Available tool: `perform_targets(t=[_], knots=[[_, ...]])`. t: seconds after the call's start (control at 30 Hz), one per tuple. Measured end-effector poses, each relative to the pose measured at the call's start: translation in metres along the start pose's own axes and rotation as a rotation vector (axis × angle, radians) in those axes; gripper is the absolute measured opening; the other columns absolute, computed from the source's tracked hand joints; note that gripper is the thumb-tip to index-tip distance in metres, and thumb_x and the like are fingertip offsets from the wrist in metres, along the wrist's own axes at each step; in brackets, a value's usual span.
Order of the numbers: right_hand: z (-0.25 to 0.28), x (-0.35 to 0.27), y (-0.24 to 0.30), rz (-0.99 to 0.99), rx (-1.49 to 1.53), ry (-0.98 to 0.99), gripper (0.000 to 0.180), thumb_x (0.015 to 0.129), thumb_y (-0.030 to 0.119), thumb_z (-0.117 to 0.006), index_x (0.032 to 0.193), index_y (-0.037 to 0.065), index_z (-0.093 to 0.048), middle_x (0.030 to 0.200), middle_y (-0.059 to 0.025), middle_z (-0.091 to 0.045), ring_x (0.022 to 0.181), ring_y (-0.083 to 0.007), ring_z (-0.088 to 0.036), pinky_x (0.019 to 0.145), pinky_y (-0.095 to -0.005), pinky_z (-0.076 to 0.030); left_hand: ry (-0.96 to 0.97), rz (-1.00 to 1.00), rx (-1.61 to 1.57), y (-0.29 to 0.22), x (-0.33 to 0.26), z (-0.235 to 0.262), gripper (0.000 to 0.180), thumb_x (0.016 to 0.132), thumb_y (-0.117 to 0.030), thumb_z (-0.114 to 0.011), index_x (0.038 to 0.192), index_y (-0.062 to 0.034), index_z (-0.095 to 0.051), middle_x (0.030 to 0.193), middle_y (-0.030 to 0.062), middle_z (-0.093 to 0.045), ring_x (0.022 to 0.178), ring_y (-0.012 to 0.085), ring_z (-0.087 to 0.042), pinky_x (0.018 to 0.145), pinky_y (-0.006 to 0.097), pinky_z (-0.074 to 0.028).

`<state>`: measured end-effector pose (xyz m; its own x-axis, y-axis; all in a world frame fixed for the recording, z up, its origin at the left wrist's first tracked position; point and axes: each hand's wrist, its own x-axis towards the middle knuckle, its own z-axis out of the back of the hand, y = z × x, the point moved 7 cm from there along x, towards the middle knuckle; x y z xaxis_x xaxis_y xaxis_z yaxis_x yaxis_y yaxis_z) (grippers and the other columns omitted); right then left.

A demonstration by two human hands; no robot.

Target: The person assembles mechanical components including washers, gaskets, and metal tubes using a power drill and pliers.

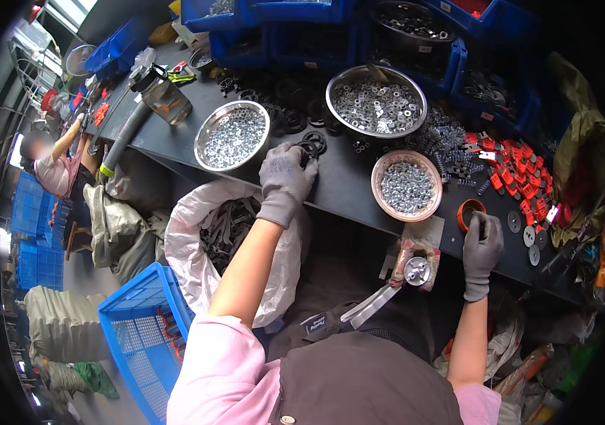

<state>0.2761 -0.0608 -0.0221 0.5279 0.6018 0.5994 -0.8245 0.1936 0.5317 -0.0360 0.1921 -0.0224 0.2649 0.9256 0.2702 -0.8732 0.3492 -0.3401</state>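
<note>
Nearest, a silver metal handle with a round hub (392, 289) sat by the dark grey tabletop (341, 191). Hands well apart: the grey-gloved right hand (483, 249) pinched a round orange plastic ring (462, 214) there; the grey-gloved left hand (287, 178) touched black rings (314, 140), grip unclear. Beyond stood blue plastic bins (309, 48) and, far left, another person (56, 170).

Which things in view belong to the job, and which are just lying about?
Likely the job:
black rings, at the left hand
orange ring, at the right hand
round metal part between the forearms
pink-rimmed bowl of small metal pieces

Probably lying about:
drink bottle
blue crate
stuffed sack at left
</note>
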Motion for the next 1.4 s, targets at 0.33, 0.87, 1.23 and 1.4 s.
perform_targets(t=[0.33,0.87,1.23,1.4], knots=[[0.003,0.003,0.005,0.003,-0.006,-0.007,0.006,0.084,0.009,-0.063,0.088,0.004,-0.065,0.084,-0.0106,-0.063,0.078,-0.0281,-0.063,0.07,-0.0355,-0.049,0.056,-0.003,-0.104,-0.004,0.007,0.012,0.032,0.073,-0.028,-0.074,0.095,-0.0068,-0.066,0.089,0.0095,-0.068,0.086,0.0281,-0.066,0.078,0.039,-0.052],[0.004,-0.011,0.019,0.182,-0.097,0.104,0.021,0.074,0.017,-0.073,0.092,0.011,-0.067,0.093,-0.0072,-0.063,0.084,-0.0284,-0.06,0.074,-0.0406,-0.047,0.373,-0.777,-0.43,-0.18,-0.135,0.019,0.052,0.066,-0.026,-0.077,0.114,-0.0116,-0.064,0.118,0.0131,-0.056,0.107,0.0353,-0.054,0.092,0.046,-0.046],[0.014,-0.009,0.007,0.003,0.15,0.084,0.015,0.078,0.003,-0.068,0.092,0.007,-0.067,0.094,-0.0101,-0.063,0.081,-0.0246,-0.06,0.073,-0.0363,-0.048,0.487,-0.809,-0.529,-0.175,-0.127,0.004,0.053,0.063,-0.028,-0.082,0.111,-0.0109,-0.065,0.117,0.012,-0.057,0.11,0.0337,-0.053,0.093,0.044,-0.045],[0.064,-0.017,0.077,0.088,0.321,0.181,0.028,0.072,-0.003,-0.066,0.098,0.007,-0.067,0.094,-0.0114,-0.061,0.079,-0.0241,-0.059,0.068,-0.0335,-0.048,0.584,-0.838,-0.482,-0.187,-0.132,-0.001,0.043,0.071,-0.031,-0.075,0.109,-0.0148,-0.063,0.124,0.0118,-0.052,0.118,0.0346,-0.048,0.094,0.046,-0.045]])
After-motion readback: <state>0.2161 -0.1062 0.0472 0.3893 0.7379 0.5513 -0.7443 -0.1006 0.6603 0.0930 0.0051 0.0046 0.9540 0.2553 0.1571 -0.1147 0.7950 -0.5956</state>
